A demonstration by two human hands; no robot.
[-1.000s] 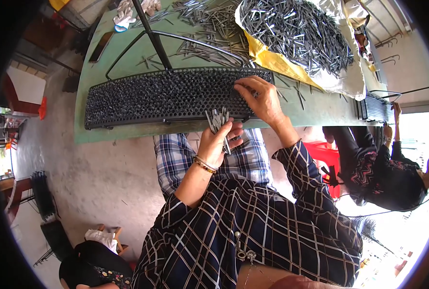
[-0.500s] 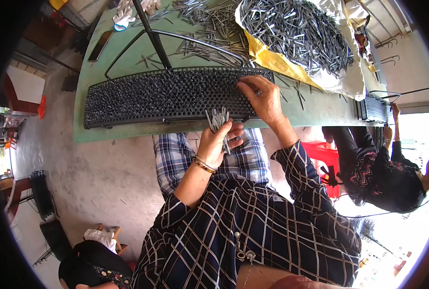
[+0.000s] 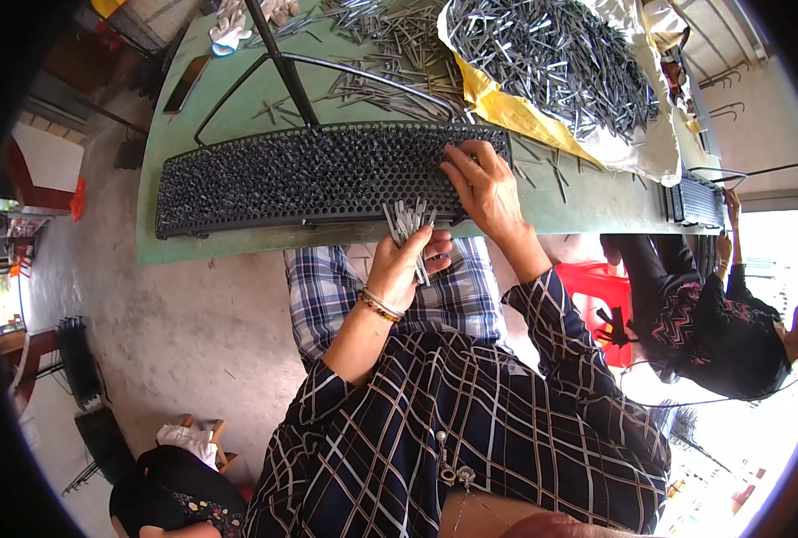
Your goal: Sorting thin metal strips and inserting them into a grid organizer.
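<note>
A small bundle of thin grey metal strips (image 3: 409,221) fans upward out of my left hand (image 3: 402,265), whose fingers are closed around it just in front of the table edge. My right hand (image 3: 488,190) is over the right end of a long black perforated rack (image 3: 300,179), fingers bent together at its holes. Whatever lies between those fingertips is too small or hidden to make out. Many holes to the left carry short strip ends standing up, while round holes show open near my right hand.
The rack's black wire frame (image 3: 282,65) rises behind it on the green table (image 3: 587,208). Loose strips (image 3: 390,58) lie there, and a white and yellow sack (image 3: 556,134) holds a large heap of them. White gloves (image 3: 228,34) lie far left. At right a person (image 3: 721,332) works at another rack.
My right hand has shifted slightly and its fingers have changed their bend over the rack. My left hand stays nearly still with the metal strips.
</note>
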